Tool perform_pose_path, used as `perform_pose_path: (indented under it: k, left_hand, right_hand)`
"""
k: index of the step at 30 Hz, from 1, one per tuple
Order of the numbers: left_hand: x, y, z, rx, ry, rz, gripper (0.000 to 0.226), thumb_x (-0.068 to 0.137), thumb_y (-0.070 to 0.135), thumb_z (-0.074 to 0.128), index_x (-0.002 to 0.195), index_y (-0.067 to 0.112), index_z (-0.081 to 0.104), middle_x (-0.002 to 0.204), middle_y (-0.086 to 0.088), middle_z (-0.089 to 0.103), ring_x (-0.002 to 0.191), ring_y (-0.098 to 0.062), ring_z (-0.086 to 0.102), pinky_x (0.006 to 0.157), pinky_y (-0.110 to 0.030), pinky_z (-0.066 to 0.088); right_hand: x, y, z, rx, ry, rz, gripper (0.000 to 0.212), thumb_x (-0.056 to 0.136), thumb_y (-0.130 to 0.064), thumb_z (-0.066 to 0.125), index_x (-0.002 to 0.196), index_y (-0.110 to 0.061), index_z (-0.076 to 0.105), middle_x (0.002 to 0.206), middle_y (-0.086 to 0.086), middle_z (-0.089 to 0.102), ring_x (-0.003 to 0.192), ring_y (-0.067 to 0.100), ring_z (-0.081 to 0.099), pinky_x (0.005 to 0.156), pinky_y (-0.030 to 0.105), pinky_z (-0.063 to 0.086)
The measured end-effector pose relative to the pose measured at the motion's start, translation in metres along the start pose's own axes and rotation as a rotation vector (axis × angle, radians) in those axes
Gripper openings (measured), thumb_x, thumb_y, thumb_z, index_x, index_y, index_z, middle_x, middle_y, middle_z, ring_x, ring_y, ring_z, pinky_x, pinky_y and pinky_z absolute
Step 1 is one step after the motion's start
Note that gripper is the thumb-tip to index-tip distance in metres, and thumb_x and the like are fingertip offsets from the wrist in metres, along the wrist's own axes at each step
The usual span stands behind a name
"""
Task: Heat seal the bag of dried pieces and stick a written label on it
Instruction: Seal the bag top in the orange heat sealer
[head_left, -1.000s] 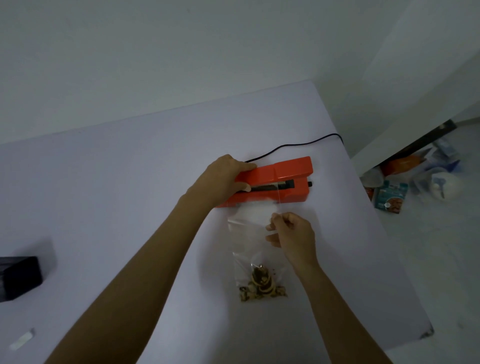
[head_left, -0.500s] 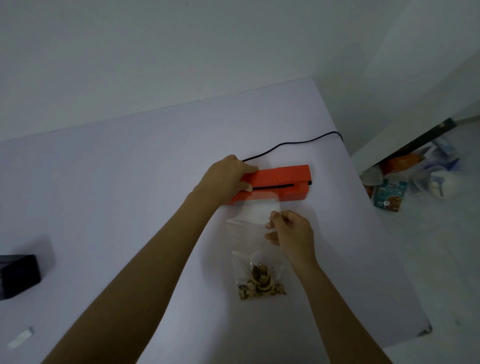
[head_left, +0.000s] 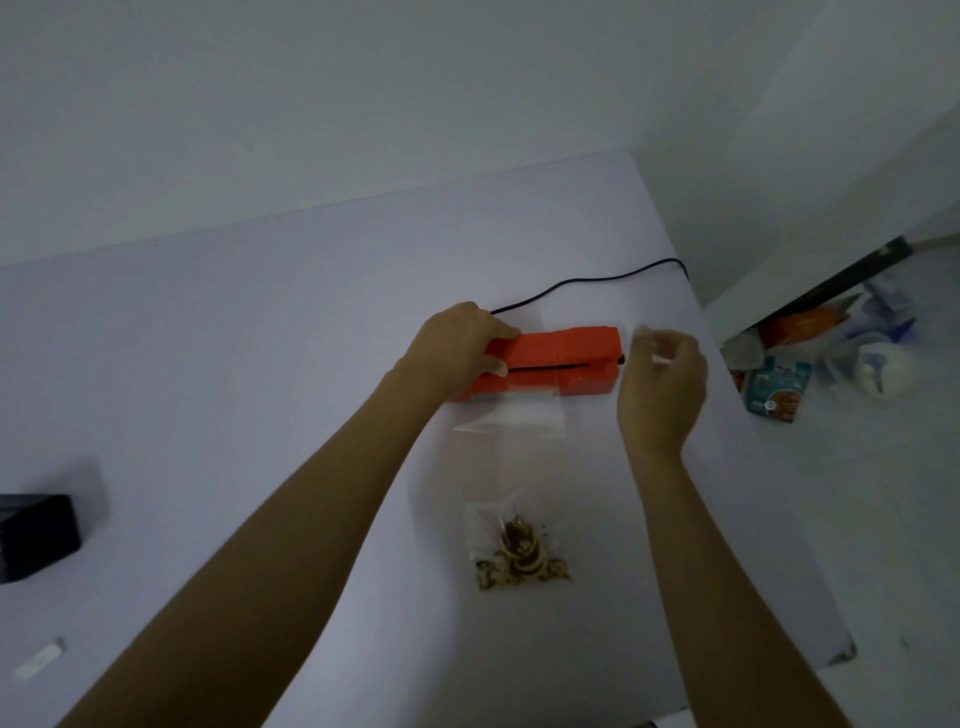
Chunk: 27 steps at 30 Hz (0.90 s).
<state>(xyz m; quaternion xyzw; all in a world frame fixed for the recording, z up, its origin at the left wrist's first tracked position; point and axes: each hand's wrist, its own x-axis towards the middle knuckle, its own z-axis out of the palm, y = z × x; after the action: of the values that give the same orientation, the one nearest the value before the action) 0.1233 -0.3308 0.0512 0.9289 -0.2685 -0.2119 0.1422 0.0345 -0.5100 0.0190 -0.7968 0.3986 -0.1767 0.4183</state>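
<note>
The lid of the red heat sealer (head_left: 545, 358) is pressed down by the left hand (head_left: 457, 345), its fingers curled over the lid's near end. The clear bag (head_left: 511, 499) of dried pieces (head_left: 519, 558) lies on the white table (head_left: 260, 338), its mouth clamped in the sealer. The right hand (head_left: 662, 384) is held blurred beside the sealer's far end, loosely curled and empty.

Both bare forearms reach forward, 2 hands apart.
Left hand (head_left: 460, 340) palm down, fingers curled and pressing on the sealer's end. Right hand (head_left: 661, 387) raised, back to camera, fingers loosely bent and blurred, holding nothing visible.
</note>
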Motion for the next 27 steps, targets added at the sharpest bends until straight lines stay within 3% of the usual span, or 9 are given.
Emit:
perform_pose_path:
  k: [5, 12, 15, 17, 19, 21, 22, 24, 27]
  left_hand:
    - [-0.002, -0.001, 0.004, -0.013, 0.011, -0.001, 0.049, 0.087, 0.028, 0.066, 0.135, 0.028, 0.052, 0.111, -0.012, 0.058, 0.108, -0.026, 0.052, 0.088, -0.032, 0.04]
    - [-0.003, -0.003, 0.008, -0.036, 0.044, 0.029, 0.048, 0.087, 0.027, 0.066, 0.134, 0.024, 0.054, 0.11, -0.01, 0.062, 0.108, -0.024, 0.051, 0.088, -0.033, 0.041]
    - [-0.006, -0.008, 0.018, -0.115, 0.084, 0.021, 0.052, 0.086, 0.026, 0.067, 0.136, 0.024, 0.051, 0.129, -0.007, 0.058, 0.119, -0.022, 0.049, 0.094, -0.028, 0.038]
    - [-0.021, -0.012, 0.031, -0.278, 0.313, -0.019, 0.047, 0.086, 0.026, 0.068, 0.13, 0.019, 0.055, 0.139, -0.001, 0.051, 0.124, -0.018, 0.044, 0.1, -0.023, 0.032]
    - [-0.045, -0.013, 0.05, -0.469, 0.712, -0.178, 0.027, 0.087, 0.028, 0.068, 0.109, 0.015, 0.061, 0.119, -0.001, 0.059, 0.112, -0.019, 0.05, 0.097, -0.023, 0.038]
    - [-0.068, -0.013, 0.068, -0.69, 0.873, -0.427, 0.022, 0.086, 0.034, 0.068, 0.094, 0.016, 0.058, 0.098, 0.001, 0.06, 0.091, -0.016, 0.056, 0.082, -0.029, 0.048]
    - [-0.076, -0.016, 0.075, -0.792, 0.808, -0.534, 0.026, 0.086, 0.039, 0.067, 0.092, 0.015, 0.058, 0.093, 0.002, 0.061, 0.084, -0.014, 0.058, 0.075, -0.029, 0.049]
    - [-0.084, -0.023, 0.086, -0.967, 0.5, -0.639, 0.032, 0.085, 0.047, 0.064, 0.093, 0.016, 0.062, 0.091, 0.003, 0.065, 0.083, -0.011, 0.06, 0.073, -0.025, 0.046]
    - [-0.088, -0.031, 0.087, -1.092, 0.109, -0.544, 0.029, 0.086, 0.044, 0.064, 0.096, 0.018, 0.071, 0.095, 0.005, 0.07, 0.091, -0.011, 0.064, 0.075, -0.019, 0.045]
  right_hand:
    - [0.039, -0.01, 0.029, -0.145, -0.357, 0.033, 0.052, 0.094, -0.057, 0.043, 0.115, -0.012, 0.057, 0.103, 0.001, 0.059, 0.09, 0.016, 0.054, 0.075, 0.029, 0.039]
    - [0.041, -0.003, 0.035, -0.226, -0.358, -0.027, 0.041, 0.097, -0.05, 0.043, 0.088, -0.013, 0.059, 0.085, 0.001, 0.059, 0.078, 0.016, 0.054, 0.068, 0.026, 0.037]
    - [0.041, -0.004, 0.033, -0.245, -0.351, -0.065, 0.043, 0.097, -0.043, 0.044, 0.062, -0.018, 0.047, 0.063, -0.002, 0.05, 0.06, 0.012, 0.047, 0.052, 0.025, 0.032]
    - [0.041, -0.004, 0.034, -0.246, -0.347, -0.066, 0.045, 0.097, -0.039, 0.044, 0.058, -0.017, 0.042, 0.059, -0.001, 0.046, 0.054, 0.011, 0.044, 0.05, 0.024, 0.031]
    - [0.041, -0.003, 0.035, -0.237, -0.343, -0.063, 0.044, 0.097, -0.038, 0.044, 0.06, -0.013, 0.042, 0.058, 0.001, 0.045, 0.053, 0.014, 0.042, 0.049, 0.025, 0.031]
    - [0.04, -0.001, 0.036, -0.221, -0.343, -0.054, 0.042, 0.097, -0.036, 0.044, 0.064, -0.009, 0.046, 0.061, 0.005, 0.046, 0.054, 0.016, 0.041, 0.048, 0.026, 0.031]
    - [0.04, 0.0, 0.037, -0.212, -0.345, -0.047, 0.043, 0.096, -0.035, 0.044, 0.066, -0.006, 0.049, 0.063, 0.008, 0.048, 0.055, 0.016, 0.042, 0.047, 0.026, 0.031]
    - [0.04, 0.003, 0.039, -0.186, -0.349, -0.028, 0.046, 0.095, -0.035, 0.045, 0.074, 0.004, 0.057, 0.067, 0.011, 0.052, 0.056, 0.016, 0.043, 0.048, 0.025, 0.032]
    - [0.041, 0.007, 0.041, -0.148, -0.343, -0.01, 0.045, 0.093, -0.034, 0.046, 0.081, 0.007, 0.062, 0.067, 0.013, 0.053, 0.057, 0.017, 0.045, 0.048, 0.025, 0.032]
